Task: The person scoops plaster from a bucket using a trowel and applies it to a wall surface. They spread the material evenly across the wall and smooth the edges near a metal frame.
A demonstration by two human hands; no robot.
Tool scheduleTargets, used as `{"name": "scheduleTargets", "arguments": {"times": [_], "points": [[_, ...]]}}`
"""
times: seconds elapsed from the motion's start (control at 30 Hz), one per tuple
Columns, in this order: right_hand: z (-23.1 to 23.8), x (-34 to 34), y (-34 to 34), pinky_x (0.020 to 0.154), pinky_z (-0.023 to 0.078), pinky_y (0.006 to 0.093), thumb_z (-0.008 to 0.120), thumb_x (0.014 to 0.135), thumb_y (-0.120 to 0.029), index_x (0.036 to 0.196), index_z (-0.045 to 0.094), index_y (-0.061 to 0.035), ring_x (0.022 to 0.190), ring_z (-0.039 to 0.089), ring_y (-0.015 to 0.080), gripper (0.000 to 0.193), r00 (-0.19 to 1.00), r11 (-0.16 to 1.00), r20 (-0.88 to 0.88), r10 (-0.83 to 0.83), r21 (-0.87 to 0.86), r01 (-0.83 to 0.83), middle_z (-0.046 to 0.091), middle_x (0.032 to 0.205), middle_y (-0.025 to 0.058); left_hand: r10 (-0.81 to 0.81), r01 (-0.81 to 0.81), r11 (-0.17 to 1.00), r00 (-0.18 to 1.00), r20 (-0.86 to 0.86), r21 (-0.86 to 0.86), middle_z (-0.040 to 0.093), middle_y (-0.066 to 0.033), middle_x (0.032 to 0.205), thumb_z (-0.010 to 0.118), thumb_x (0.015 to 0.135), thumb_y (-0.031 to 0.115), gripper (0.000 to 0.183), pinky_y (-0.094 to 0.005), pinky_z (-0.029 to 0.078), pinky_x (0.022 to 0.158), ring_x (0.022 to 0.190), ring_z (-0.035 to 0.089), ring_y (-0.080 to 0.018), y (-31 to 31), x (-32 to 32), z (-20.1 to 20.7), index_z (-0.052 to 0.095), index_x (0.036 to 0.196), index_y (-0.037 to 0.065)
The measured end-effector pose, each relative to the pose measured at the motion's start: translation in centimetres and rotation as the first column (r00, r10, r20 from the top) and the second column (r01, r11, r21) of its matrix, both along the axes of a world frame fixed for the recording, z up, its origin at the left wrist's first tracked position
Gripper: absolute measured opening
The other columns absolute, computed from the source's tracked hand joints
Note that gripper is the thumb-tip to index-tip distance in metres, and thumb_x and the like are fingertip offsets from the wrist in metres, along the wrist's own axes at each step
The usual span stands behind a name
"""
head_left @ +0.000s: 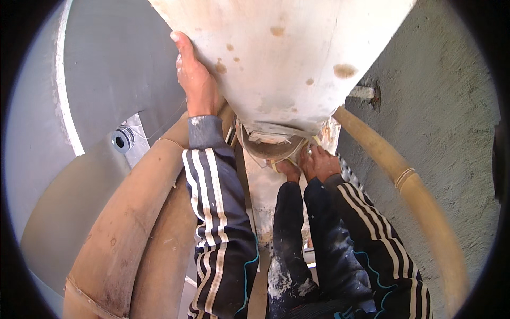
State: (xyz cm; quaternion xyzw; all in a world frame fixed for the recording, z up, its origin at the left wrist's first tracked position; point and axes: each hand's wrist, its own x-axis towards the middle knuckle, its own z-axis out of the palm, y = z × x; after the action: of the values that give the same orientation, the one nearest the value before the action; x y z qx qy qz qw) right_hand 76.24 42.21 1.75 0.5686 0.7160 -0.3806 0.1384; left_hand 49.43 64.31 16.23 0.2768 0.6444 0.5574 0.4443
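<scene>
My left hand (197,77) is closed on the left edge of a large white board (297,58) with brown stains; its thumb lies along the edge and its other fingers are hidden behind it. Lower down, my right hand (321,164) is at the right side of an open round container (271,148), its fingers curled beside the rim and next to a thin pale strip. What those fingers hold is hard to make out. Part of the container is hidden under the board's lower end. A bare foot (289,171) is just below the container.
Thick bamboo poles (133,228) stand close on my left, and another bamboo pole (396,167) runs along my right. Beyond that is a rough grey plaster wall (446,106). A smooth grey wall (117,58) is at the left, with a dark round fitting (122,140) near it.
</scene>
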Motion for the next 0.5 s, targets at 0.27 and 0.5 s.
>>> {"name": "scheduleTargets", "arguments": {"times": [0.27,0.5], "points": [[-0.5,0.9,-0.3,0.064,0.052,0.0432,0.057,0.081,-0.024,0.112,0.05,-0.0064,0.076,0.064,0.0318,0.036,0.969,0.975,0.115,0.218,-0.056,-0.213,0.062,0.092,0.015,-0.002,0.003,1.0,0.833,-0.553,0.002,0.059,-0.0078,0.091,0.049,0.093,0.045,0.055,-0.0278,0.042,0.077,0.084,0.051,-0.0147,1.0,-0.1,-0.8,0.059,0.104,-0.008],[4.8,4.0,-4.6,0.063,0.051,0.0456,0.056,0.085,-0.028,0.11,0.051,-0.0071,0.075,0.063,0.0336,0.034,0.98,0.987,-0.131,-0.151,-0.074,0.142,0.062,0.092,0.014,0.166,-0.114,0.985,0.843,-0.512,0.13,0.048,0.0058,0.066,0.056,0.092,0.04,0.037,-0.0217,0.031,0.051,0.059,0.04,-0.0045,1.7,2.1,2.5,0.058,0.08,0.005]]}}
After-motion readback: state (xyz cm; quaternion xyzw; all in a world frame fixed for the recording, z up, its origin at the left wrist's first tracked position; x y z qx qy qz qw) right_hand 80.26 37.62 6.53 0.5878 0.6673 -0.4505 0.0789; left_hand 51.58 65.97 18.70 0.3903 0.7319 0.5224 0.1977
